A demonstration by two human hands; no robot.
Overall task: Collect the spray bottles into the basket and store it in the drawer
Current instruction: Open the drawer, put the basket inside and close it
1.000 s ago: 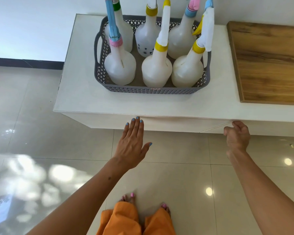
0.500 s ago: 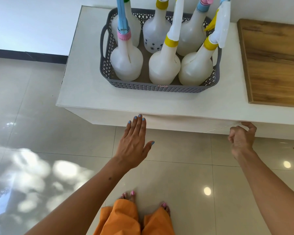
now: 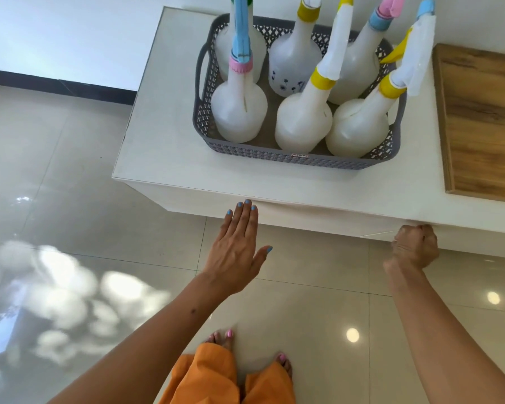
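A grey lattice basket [image 3: 289, 158] stands on the white cabinet top [image 3: 164, 126], holding several white spray bottles [image 3: 239, 112] with yellow, pink and blue collars and triggers. Below the top runs the white drawer front [image 3: 318, 218]. My left hand [image 3: 236, 246] is flat with straight fingers, its fingertips at the drawer front's upper left edge. My right hand [image 3: 414, 246] is curled at the drawer front's upper right corner, fingers hooked under the cabinet lip; whether the drawer stands open I cannot tell.
A wooden board [image 3: 484, 121] lies on the cabinet top to the right of the basket. Glossy tiled floor [image 3: 70, 199] spreads to the left and below. My bare feet and orange trouser legs [image 3: 225, 380] are at the bottom centre.
My right hand has curled tighter at the drawer's upper right corner. My left hand's fingertips have come up to the drawer front. The view has shifted left and closer.
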